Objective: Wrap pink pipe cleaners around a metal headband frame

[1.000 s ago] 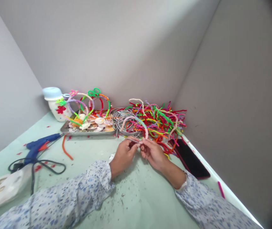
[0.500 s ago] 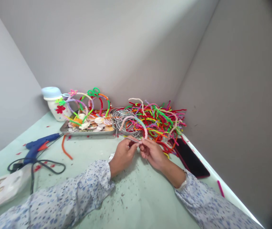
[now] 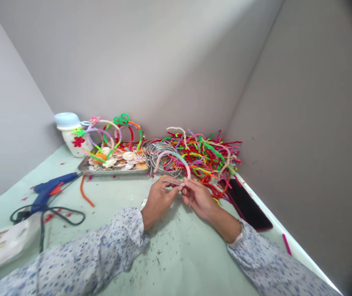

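Along the near stretch of the pale green table, our two patterned sleeves slant inward from the lower corners. At the left edge lies a white bag; whether its brownish marks are print or contents, we cannot tell. Just past it we have a blue glue gun, its dark cord looped on the table. Near the middle, our fingertips meet: our left hand pinches a thin greyish strip between thumb and curled fingers, and our right hand, wrist angled inward, closes narrowly on the lower end of a fuzzy pink-and-aqua band. It arches up from those fingers, its free end in front of a coil of silvery wire. A dark phone lies right of our hands. Farther back, we see a metal tray filled with white and orange discs, colourful headbands standing over them. A tangle of fuzzy stems heaps beyond the coil. At the tray's left stands a white bottle under a blue lid, its inside hidden from us.
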Motion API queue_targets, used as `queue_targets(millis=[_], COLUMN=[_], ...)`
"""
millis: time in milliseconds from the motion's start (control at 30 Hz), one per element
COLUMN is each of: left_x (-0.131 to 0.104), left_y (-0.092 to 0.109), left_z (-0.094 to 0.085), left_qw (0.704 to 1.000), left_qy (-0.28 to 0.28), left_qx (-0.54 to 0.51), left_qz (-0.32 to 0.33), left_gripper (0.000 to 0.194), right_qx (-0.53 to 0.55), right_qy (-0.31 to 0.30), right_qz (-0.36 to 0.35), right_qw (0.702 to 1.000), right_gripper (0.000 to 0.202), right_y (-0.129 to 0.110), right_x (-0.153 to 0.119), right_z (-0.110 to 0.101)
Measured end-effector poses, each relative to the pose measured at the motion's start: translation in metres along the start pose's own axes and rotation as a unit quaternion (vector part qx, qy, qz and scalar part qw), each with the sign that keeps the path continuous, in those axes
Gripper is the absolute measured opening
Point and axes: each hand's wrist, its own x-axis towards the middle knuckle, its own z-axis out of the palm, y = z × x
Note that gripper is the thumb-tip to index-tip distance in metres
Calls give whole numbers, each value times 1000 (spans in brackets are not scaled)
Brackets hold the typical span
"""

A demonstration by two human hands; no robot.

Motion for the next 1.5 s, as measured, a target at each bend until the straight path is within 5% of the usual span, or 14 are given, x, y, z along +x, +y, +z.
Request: queue_targets(millis=[1500], left_x=[-1], left_y=[-2], left_z=[-2], left_qw=[990], left_qy=[-8], left_qx=[114], left_qz=[78], left_gripper=[8], right_qx=[19], right_qy=[-31], right_qz=[10], right_qw=[999], right_gripper=[20], right_y=[0], right_x=[0], right_z=[-4])
